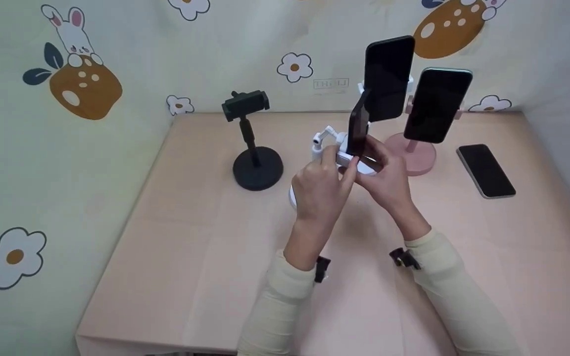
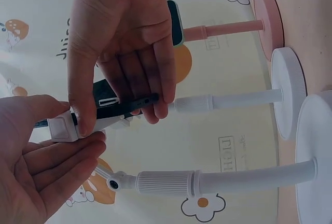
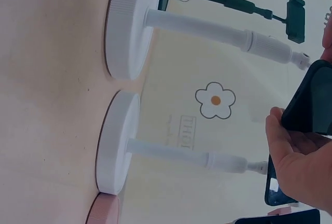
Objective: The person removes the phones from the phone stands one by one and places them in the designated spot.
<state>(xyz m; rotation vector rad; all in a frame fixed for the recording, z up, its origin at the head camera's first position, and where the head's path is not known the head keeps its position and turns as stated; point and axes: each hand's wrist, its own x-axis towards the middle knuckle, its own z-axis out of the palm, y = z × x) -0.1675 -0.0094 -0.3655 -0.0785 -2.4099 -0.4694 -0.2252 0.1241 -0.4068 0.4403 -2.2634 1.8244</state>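
A dark phone (image 1: 358,126) stands tilted, nearly edge-on, at the white clamp (image 2: 61,126) of the nearer white phone stand (image 2: 249,183). My left hand (image 1: 317,188) pinches the clamp between thumb and fingers. My right hand (image 1: 389,178) holds the phone's lower part; in the left wrist view its thumb lies along the phone by the clamp and its fingers are on the far side. The right wrist view shows the phone's dark face (image 3: 314,99) above the right palm. How firmly the clamp sits on the phone is hidden by the fingers.
Behind stands another white stand (image 2: 233,99) bearing a phone (image 1: 389,79). A pink stand (image 1: 419,160) bears a phone (image 1: 438,104) at the right. Another phone (image 1: 486,170) lies flat on the table (image 1: 191,277). A black stand (image 1: 258,169) is at the left.
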